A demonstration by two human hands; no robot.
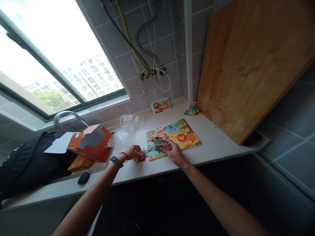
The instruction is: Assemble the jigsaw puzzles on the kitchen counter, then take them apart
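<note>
Left grip (134,152) pinches small pieces (142,158), right grip (174,153) clasps dark pieces (158,143); an orange box (98,149) gapes, contents unclear.

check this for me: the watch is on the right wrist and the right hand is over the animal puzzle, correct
Wrong wrist: the head view shows the watch on the left wrist. The right hand is over the animal puzzle, as you say.
</note>
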